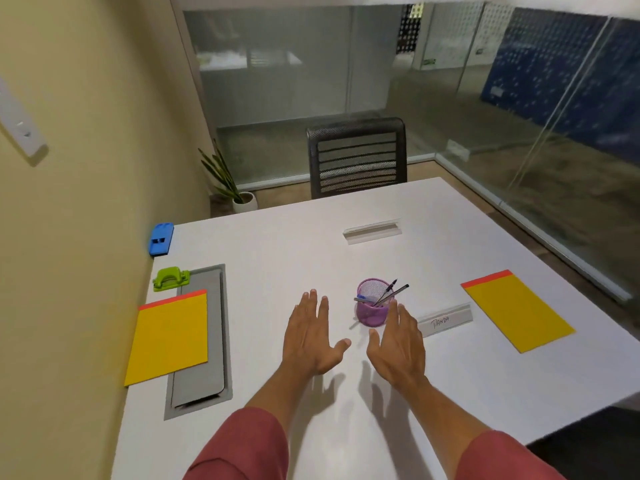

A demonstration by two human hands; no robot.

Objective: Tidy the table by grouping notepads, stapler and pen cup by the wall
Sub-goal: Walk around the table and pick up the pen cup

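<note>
A purple mesh pen cup with a few pens stands mid-table. My right hand hovers open just in front of and right of it, fingertips close to its side. My left hand is open, palm down, left of the cup. One yellow notepad with a red top strip lies by the wall at the left. A second yellow notepad lies near the table's right edge. A green stapler-like device and a blue one sit against the wall.
The white table has a grey cable hatch beside the left notepad, a slot cover farther back and a name strip right of the cup. A black mesh chair stands at the far side. Glass walls lie at the right.
</note>
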